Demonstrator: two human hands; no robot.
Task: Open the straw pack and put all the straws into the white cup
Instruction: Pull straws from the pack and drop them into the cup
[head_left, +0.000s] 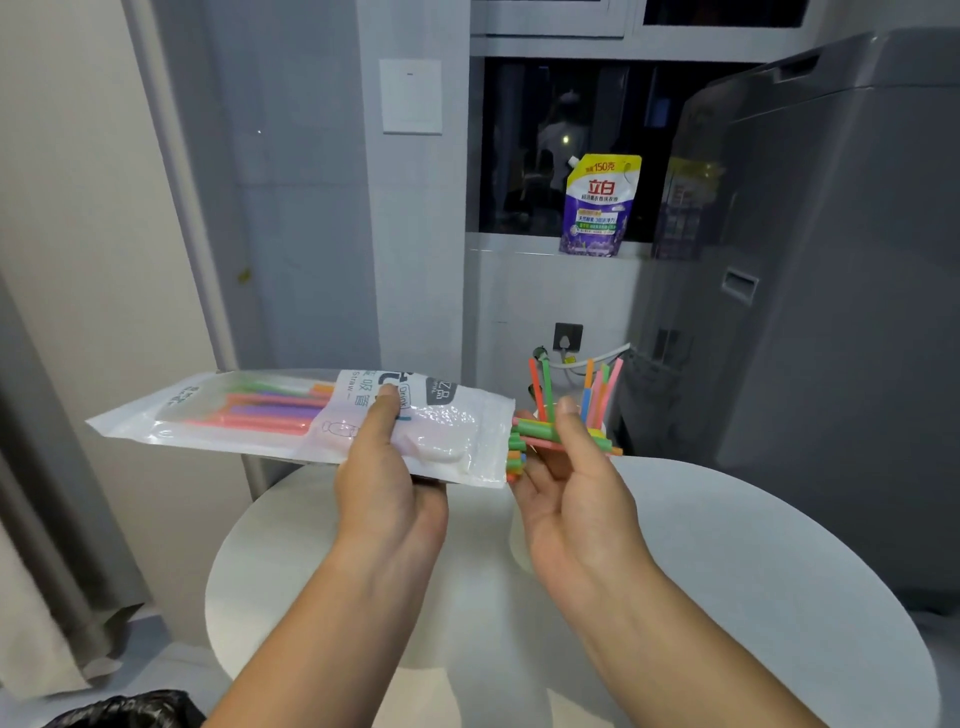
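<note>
The round white table (727, 545) is lying below both hands, and the white cup (519, 540) is standing on it directly behind the right hand (571, 499), mostly hidden, with several coloured plastic straws (597, 389) already standing upright in it.

The clear-and-white plastic straw pack (291, 421) is being held level above the table by the left hand (387, 483), whose fingers are closing around its middle, thumb (387, 410) pressing on top and the rest underneath. Its open mouth is pointing toward the right fingers.

The right hand is turning palm-up, thumb (569, 421) pinching a small bunch of green, orange and pink straws (545, 434) against loosely curled fingers, just beside the pack's mouth.

The likely trouble: the bunch is being held by a light pinch, so outer straws may be slipping free and rolling off the table. More straw ends (515, 457) are poking from the mouth, and tilting the pack could be spilling them. Pushing straws in at an angle may also tip the cup, which looks light.
</note>
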